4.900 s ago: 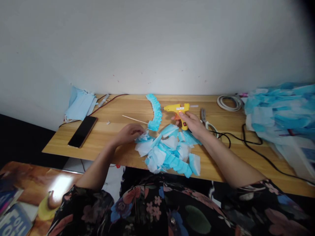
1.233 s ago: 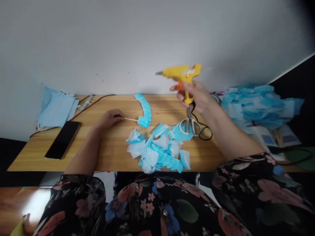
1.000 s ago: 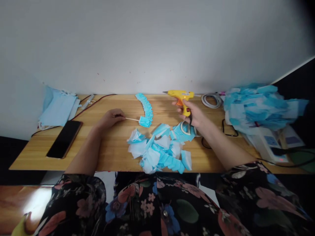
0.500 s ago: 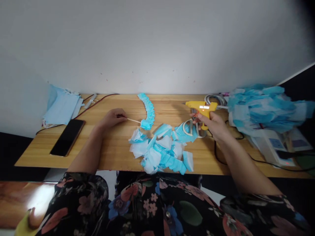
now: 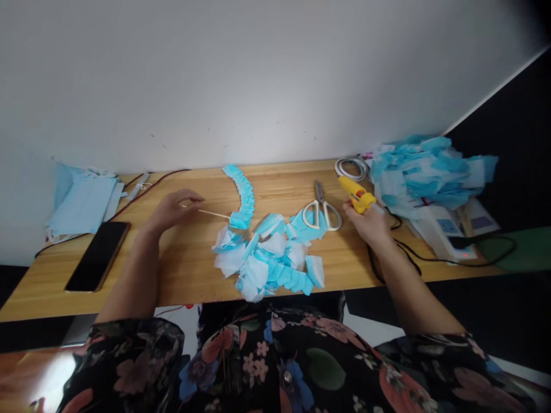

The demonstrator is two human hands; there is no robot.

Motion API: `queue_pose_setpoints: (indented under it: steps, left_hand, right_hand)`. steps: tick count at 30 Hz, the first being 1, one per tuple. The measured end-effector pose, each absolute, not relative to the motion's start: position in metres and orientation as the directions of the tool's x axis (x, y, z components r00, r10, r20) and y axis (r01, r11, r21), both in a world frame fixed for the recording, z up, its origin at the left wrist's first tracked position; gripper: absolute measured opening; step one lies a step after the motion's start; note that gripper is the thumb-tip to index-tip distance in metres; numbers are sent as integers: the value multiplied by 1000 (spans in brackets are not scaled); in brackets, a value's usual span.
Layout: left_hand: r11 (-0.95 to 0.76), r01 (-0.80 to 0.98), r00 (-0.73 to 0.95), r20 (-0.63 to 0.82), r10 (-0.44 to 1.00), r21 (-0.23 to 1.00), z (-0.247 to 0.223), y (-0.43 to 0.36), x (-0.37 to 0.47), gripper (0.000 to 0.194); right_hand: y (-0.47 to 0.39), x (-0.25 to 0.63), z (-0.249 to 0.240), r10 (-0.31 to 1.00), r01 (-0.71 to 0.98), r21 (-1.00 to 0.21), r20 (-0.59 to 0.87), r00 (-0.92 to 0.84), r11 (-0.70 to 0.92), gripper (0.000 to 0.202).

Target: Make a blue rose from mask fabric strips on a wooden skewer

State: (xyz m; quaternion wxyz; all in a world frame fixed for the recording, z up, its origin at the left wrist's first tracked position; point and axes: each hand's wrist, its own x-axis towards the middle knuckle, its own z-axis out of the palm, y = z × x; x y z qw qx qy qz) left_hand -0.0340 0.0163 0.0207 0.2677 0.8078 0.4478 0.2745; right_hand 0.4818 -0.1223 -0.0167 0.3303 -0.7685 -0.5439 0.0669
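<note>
At left, my left hand is over the end of a thin pale stick, its fingers loosely apart; contact with the stick is hard to tell. The stick's other end meets a curved, pleated strip of blue fabric lying on the table. In my right hand is a yellow hot glue gun, gripped above the table's right side. White-handled scissors lie left of it, partly over blue fabric. Cut blue and white pieces are heaped between my hands.
Stacked blue face masks and a phone lie at left. At right are a coiled white cable, a large pile of blue pieces, a power strip and black cords. A wall borders the table's back.
My right hand has drawn the glue gun away from the scissors, uncovering them, and turned it. My left fingers have loosened around the stick. The whole view has shifted.
</note>
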Motion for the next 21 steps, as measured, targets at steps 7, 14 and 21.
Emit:
queue_pose_setpoints:
  steps: [7,14,21]
  left_hand:
    - [-714,288,822,218,526,639,110,-57,56,23]
    - [-901,18,983,158,95,433,54,-82,165,33]
    - [-943,123,991,2,130,309,30,-79,200,51]
  right_hand:
    - [-127,468,-8,891,826,-461,146,430,-323,28]
    - [-127,457,1,897,833,-419,88,433,-361,43]
    - [-127,459,1,918,871,-374,110,381,-317,41]
